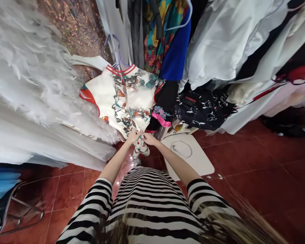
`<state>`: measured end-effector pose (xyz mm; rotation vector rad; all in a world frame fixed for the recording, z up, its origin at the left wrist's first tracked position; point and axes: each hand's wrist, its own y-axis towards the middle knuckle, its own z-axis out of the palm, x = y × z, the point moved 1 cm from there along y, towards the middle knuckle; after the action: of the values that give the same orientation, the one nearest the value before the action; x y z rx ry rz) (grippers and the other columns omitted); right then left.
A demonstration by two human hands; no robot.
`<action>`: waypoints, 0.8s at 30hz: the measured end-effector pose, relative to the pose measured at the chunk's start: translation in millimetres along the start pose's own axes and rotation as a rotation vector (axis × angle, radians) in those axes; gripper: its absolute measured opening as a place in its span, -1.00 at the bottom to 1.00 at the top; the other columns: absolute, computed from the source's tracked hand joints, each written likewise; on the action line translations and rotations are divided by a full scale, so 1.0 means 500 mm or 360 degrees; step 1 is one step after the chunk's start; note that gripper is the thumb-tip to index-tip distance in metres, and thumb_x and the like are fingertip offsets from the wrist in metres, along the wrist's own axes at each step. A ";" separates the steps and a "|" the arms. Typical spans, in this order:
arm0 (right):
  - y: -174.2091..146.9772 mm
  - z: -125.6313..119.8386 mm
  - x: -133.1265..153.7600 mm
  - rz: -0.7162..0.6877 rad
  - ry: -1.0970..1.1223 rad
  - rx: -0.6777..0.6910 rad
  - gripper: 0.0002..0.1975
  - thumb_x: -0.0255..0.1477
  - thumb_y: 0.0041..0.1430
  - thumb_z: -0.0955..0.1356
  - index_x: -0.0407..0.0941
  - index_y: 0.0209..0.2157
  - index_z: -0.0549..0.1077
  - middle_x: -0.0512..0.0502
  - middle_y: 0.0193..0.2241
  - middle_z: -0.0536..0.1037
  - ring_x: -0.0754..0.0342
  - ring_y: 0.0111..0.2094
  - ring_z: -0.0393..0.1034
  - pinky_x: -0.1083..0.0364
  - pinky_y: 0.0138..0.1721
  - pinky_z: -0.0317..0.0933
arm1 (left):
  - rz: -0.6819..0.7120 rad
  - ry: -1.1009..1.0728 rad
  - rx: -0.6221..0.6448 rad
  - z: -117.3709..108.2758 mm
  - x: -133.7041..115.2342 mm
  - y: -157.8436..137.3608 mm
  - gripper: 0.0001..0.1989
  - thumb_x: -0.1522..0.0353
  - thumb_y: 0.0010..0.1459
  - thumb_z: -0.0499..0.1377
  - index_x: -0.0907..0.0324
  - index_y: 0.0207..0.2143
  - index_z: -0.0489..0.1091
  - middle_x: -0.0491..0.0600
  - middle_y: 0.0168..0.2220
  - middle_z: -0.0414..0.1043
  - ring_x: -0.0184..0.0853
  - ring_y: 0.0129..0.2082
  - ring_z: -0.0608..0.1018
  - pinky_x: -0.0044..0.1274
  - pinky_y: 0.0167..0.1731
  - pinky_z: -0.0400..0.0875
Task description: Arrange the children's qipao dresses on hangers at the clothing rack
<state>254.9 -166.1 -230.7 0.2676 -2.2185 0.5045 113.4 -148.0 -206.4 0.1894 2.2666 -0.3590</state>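
Observation:
A white sleeveless garment (pixel 104 88) with red trim and a flower-and-bird print hangs in front of me on a purple hanger (pixel 119 51). Its front has an opening down the middle. Gathered at its lower front edge, my left hand (pixel 134 136) is closed on the cloth. Close beside it, my right hand (pixel 149 139) pinches the same edge from the other side. Below both hands hangs more of the printed cloth. The fingertips are small in view, so any fastener between them cannot be made out.
White feathered and sheer dresses (pixel 40 81) hang at the left. White clothes (pixel 216 44) and a dark printed bag (pixel 203 106) hang at the right. A white stool (pixel 200 159) with a coiled cable (pixel 181 149) stands on the red tiled floor. A metal-framed chair (pixel 27 203) is lower left.

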 end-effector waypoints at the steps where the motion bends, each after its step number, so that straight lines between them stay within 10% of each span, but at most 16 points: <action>1: -0.004 -0.008 -0.006 0.0020 0.0002 -0.0022 -0.93 -0.55 0.08 0.35 -0.13 -0.45 0.41 -0.10 -0.41 0.56 0.03 -0.32 0.47 0.15 -0.27 0.26 | 0.0030 0.0031 -0.0010 0.006 -0.007 -0.002 -0.74 0.16 0.16 0.16 0.13 -0.46 0.29 -0.14 -0.50 0.33 -0.33 -0.41 0.44 -0.50 -0.30 0.34; 7: -0.021 -0.032 -0.034 0.0148 0.0051 -0.0097 -0.90 -0.49 0.15 0.35 -0.14 -0.45 0.42 -0.05 -0.45 0.55 0.09 -0.39 0.45 0.20 -0.36 0.26 | 0.0330 0.0413 -0.0086 0.032 -0.037 -0.032 -0.78 0.29 0.16 0.18 0.10 -0.13 0.34 -0.02 -0.20 0.38 -0.29 -0.29 0.50 -0.47 -0.24 0.41; 24: -0.070 -0.063 -0.050 0.0361 0.0380 -0.0376 -0.77 -0.43 0.16 0.37 -0.09 -0.54 0.29 0.01 -0.55 0.46 0.09 -0.45 0.46 0.20 -0.40 0.26 | 0.0456 0.0915 0.0034 0.085 -0.088 -0.073 -0.76 0.31 0.17 0.21 0.04 -0.09 0.46 0.06 -0.14 0.37 -0.17 -0.15 0.52 -0.46 -0.23 0.42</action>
<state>304.9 -183.1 -222.5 -0.1634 -2.0582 0.3680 163.2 -196.8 -192.8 0.6954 2.7443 -0.1896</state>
